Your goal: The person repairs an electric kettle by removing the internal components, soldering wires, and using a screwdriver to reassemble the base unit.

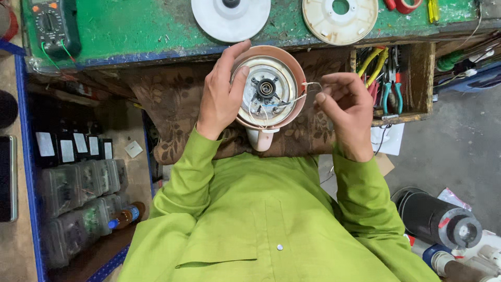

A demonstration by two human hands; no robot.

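Upturned pink kettle [271,89] held in the lap just below the green bench [130,31] edge, base open and wiring bared. Left hand [222,94] wrapped around the kettle's rim, steadying it; right hand [344,107] closed in a pinch on a thin white wire [302,91] drawn out beside the kettle. Likely risks: tugging too hard and snapping the wire off its terminal, or losing the one-handed grip and tipping the kettle off the lap.
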